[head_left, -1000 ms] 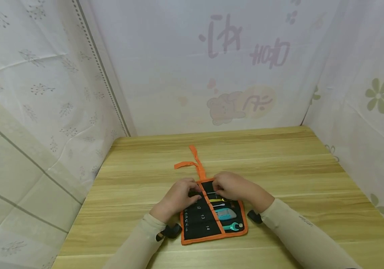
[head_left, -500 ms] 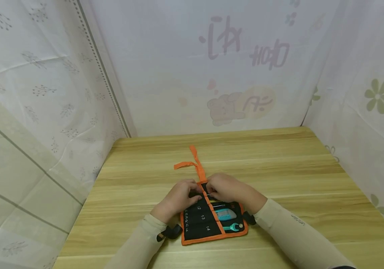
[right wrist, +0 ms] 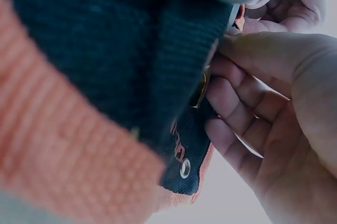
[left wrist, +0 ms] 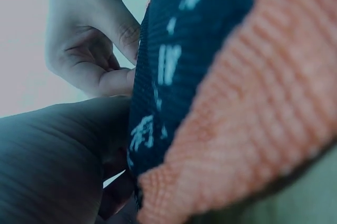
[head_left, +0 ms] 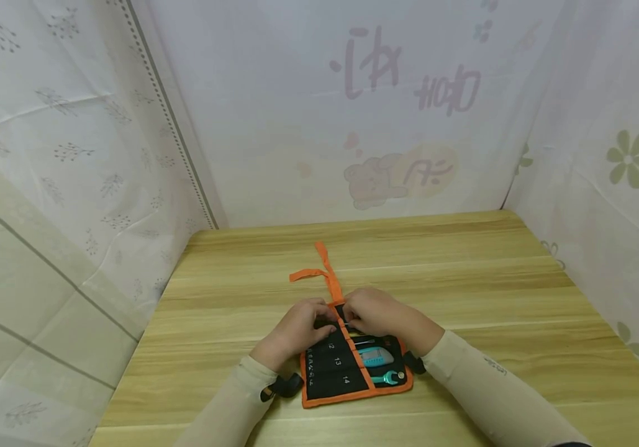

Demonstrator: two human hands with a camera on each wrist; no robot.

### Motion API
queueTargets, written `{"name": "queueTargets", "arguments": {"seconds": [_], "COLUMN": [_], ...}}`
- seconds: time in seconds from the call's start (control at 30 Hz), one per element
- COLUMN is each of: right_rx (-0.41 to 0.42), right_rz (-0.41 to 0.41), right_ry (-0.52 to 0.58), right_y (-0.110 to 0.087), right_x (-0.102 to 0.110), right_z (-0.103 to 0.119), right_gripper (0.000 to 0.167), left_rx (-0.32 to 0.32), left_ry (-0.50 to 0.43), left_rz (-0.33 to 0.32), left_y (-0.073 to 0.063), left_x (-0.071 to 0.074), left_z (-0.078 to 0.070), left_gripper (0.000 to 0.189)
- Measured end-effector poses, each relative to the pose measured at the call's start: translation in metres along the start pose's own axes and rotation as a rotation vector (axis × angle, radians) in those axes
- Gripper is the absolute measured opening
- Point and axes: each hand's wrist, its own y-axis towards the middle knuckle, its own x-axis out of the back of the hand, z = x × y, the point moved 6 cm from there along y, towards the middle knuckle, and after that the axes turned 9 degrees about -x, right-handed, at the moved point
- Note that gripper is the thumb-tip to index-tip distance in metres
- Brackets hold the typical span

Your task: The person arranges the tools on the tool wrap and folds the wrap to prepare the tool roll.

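Note:
A black tool roll (head_left: 327,366) with orange trim lies unfolded on the table, numbered pockets on its left half. My left hand (head_left: 299,326) grips its upper pocket, thumb on the front and fingers near the orange pocket edge. Over the upper right half, my right hand (head_left: 377,313) pinches a thin silvery tool at a pocket mouth; most of that tool is hidden by the fingers. In the right wrist view, the right thumb and fingers (right wrist: 247,48) come together right at the pocket edge. Below them, a turquoise utility knife (head_left: 375,356) and a turquoise wrench (head_left: 387,377) sit in their pockets.
Orange tie straps (head_left: 330,276) stretch away from the roll's far edge. A dark-shafted tool (head_left: 364,341) lies above the knife. The wooden table (head_left: 464,261) is bounded by patterned cloth walls (head_left: 297,112) at the back and sides.
My right hand has moved a little left toward the pocket edge, taking the thin tool along and covering the yellow tool. The left hand has stayed in place.

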Motion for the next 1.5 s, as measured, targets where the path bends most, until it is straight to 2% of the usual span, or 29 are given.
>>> {"name": "queueTargets", "arguments": {"seconds": [0.4, 0.77, 1.1, 1.3, 1.5], "right_rx": [-0.02, -0.082, -0.18, -0.205, -0.201], "right_rz": [0.014, -0.014, 0.03, 0.036, 0.067], "right_ry": [0.121, 0.141, 0.255, 0.303, 0.327], "right_y": [-0.016, -0.058, -0.107, -0.123, -0.132], "right_x": [0.0, 0.003, 0.004, 0.004, 0.004], "right_z": [-0.004, -0.015, -0.024, -0.026, -0.023], "right_gripper": [0.004, 0.038, 0.091, 0.117, 0.133], "left_rx": [0.026, 0.025, 0.139, 0.147, 0.161], "left_ry": [0.051, 0.053, 0.06, 0.035, 0.05], "left_rz": [0.068, 0.059, 0.116, 0.117, 0.144], "left_y": [-0.004, -0.017, -0.05, -0.068, -0.078], "left_x": [0.002, 0.015, 0.018, 0.015, 0.011], "left_z": [-0.003, -0.02, -0.028, -0.031, -0.032], "left_gripper": [0.017, 0.029, 0.077, 0.097, 0.106]}}
